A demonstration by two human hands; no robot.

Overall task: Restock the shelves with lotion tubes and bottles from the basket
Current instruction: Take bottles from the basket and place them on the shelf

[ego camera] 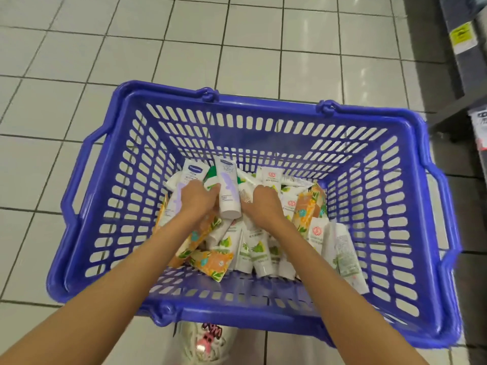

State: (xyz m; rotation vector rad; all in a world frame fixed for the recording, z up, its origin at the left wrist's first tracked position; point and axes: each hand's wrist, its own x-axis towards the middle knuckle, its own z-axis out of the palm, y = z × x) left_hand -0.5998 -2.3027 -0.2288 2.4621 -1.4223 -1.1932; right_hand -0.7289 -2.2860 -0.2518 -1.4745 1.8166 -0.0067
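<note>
Lotion tubes (pixel 259 248) fill the blue basket (pixel 263 104); left hand (pixel 196 197) curls fingers round a lilac-labelled tube (pixel 228 193), right hand (pixel 263 204) digs curled fingers among others, grip unclear

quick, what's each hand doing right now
Left hand: grips a white lilac-label tube.
Right hand: fingers curled down into the tube pile; whether it holds one cannot be told.

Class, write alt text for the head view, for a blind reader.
A person's left hand grips a white lotion tube and the right hand reaches among more tubes in a blue basket on a tiled floor.
</note>
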